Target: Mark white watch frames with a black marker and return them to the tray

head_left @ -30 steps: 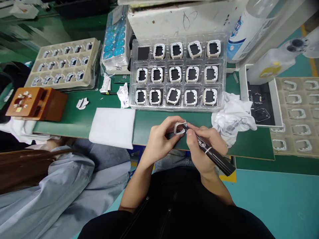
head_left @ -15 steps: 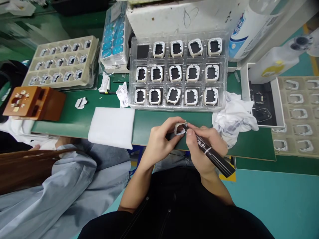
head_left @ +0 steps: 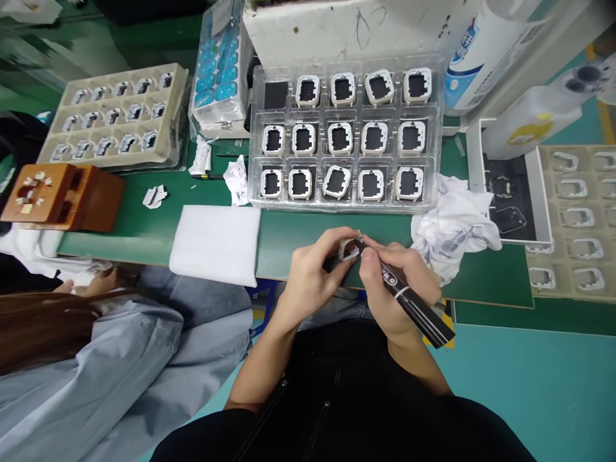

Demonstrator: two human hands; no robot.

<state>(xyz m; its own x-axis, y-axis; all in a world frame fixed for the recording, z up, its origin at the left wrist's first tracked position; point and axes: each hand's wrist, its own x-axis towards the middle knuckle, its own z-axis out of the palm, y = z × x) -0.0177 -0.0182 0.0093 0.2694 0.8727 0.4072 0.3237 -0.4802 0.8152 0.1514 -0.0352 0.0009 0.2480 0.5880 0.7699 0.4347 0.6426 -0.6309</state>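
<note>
Between the thumb and fingers of my left hand (head_left: 315, 273) is a small white watch case frame (head_left: 349, 249), tilted up near the table's front edge. My right hand (head_left: 397, 282) grips a black marker pen (head_left: 418, 311), whose tip end points left into the frame. The fingertips of both hands nearly meet at the frame's right side. Whether the tip touches the frame I cannot tell. Just beyond my hands lies a clear plastic tray (head_left: 353, 206) with similar white frames in its compartments; the back-left compartment shows only a dark pad.
A white foam sheet (head_left: 215, 245) lies left of my hands, a crumpled white cloth (head_left: 455, 224) to the right. Further out are an orange-brown fixture (head_left: 62, 197), a beige parts tray (head_left: 110, 119), a white box (head_left: 541, 192) and a bottle (head_left: 524, 131). A co-worker's sleeve (head_left: 139, 359) is at left.
The frame has turned slightly in my left fingers, and the marker has shifted a little with it. The whole view has moved slightly. Both hands keep their hold.
</note>
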